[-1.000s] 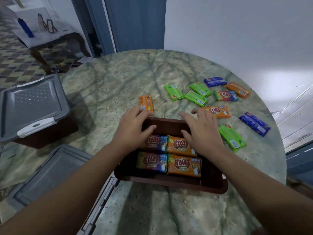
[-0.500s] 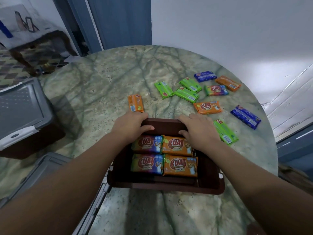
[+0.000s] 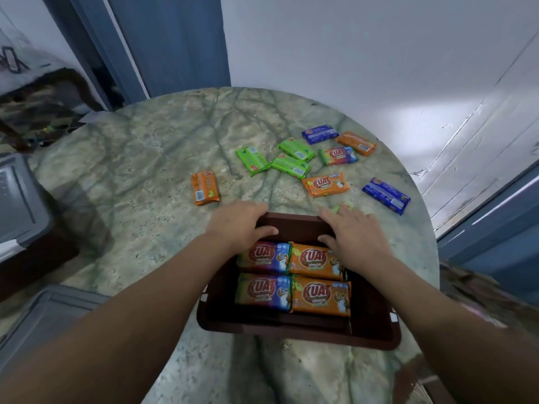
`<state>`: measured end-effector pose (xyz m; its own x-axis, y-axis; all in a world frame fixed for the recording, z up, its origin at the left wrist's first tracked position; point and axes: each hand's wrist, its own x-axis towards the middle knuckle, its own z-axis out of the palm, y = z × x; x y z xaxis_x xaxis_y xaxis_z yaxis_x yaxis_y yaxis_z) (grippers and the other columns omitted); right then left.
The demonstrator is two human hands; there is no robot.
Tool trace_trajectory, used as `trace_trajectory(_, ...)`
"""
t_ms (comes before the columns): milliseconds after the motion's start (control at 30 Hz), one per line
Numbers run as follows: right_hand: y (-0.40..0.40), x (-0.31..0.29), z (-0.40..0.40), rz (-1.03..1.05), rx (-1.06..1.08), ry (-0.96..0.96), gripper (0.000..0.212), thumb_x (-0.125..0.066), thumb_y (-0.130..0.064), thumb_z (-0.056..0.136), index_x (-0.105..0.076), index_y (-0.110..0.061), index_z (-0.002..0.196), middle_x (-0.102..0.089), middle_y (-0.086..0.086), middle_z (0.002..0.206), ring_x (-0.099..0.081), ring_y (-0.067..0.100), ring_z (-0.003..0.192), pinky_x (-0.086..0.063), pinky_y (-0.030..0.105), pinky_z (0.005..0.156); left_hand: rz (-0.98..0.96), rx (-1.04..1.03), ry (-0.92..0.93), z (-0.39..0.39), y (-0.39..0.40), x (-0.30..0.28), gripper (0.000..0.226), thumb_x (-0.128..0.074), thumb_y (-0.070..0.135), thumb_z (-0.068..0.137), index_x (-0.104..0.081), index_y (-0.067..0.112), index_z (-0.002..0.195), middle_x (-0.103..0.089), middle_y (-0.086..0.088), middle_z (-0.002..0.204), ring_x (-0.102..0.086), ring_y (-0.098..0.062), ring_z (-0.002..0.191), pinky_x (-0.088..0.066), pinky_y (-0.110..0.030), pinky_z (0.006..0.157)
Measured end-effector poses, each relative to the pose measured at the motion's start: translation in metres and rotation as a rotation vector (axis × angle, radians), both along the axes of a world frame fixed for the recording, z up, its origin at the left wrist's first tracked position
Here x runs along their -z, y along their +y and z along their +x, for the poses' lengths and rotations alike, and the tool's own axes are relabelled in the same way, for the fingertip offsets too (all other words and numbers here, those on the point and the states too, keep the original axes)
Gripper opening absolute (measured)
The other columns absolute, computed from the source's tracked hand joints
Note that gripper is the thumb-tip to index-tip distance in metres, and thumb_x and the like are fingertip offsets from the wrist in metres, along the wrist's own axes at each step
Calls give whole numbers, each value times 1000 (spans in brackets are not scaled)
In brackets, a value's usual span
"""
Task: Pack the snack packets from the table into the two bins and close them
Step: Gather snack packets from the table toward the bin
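brown rectangular plastic bin (image 3: pixel 297 330) sitting on marble counter (image 3: pixel 145 158); left hand (image 3: pixel 239 225) and right hand (image 3: pixel 354 237) are gripping its far rim.

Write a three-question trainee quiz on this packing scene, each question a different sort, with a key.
1. How many packets lie in the open bin?
2. True or false: the left hand and the right hand both grip the bin's far wall.
3. Which packet lies alone on the table, left of the rest? A) the orange packet B) a green one C) a blue one

Key:
1. Four, two purple and two orange, in a two-by-two block.
2. True.
3. A.
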<state>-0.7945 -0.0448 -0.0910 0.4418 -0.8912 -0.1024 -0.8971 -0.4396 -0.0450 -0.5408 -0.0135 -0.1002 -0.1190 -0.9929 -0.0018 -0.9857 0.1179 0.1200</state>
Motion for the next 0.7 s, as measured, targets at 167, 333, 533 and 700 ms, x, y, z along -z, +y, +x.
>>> trace_trajectory(167, 6, -4, -5, 19, 40, 28, 46, -39, -71, 96, -47, -38, 128, -60, -1, 119, -54, 25, 117, -42, 45, 94, 15, 15, -35, -7, -1, -2, 50, -46, 80, 87, -41, 31, 80, -58, 8, 88, -56, -19, 86, -30, -35, 57)
trace_trajectory(333, -17, -27, 2, 320, 258, -224, 90, -4, -85, 91, -61, -32, 136, -64, 7, 136, -57, 31, 127, -44, 49, 105, 176, -89, 136, -12, -7, -15, 78, -19, 95, 79, -55, 26, 76, -60, 7, 78, -58, -17, 79, -39, -34, 62)
trace_trajectory(533, -86, -20, 4, 425, 383, -129, 64, -59, -53, 97, -50, -10, 144, -55, 15, 145, -52, 33, 131, -44, 41, 105, 259, -255, 483, -11, -30, -26, 90, -15, 88, 87, -73, 20, 91, -70, -1, 99, -64, -22, 99, -48, -41, 96)
trace_trajectory(700, -110, 7, 2, 450, 425, 116, 99, -85, -50, 75, -37, -8, 150, -53, 15, 144, -56, 35, 126, -51, 43, 100, 373, -311, 583, -3, -51, -23, 79, -23, 82, 92, -73, 20, 96, -71, 0, 94, -65, -18, 97, -47, -40, 95)
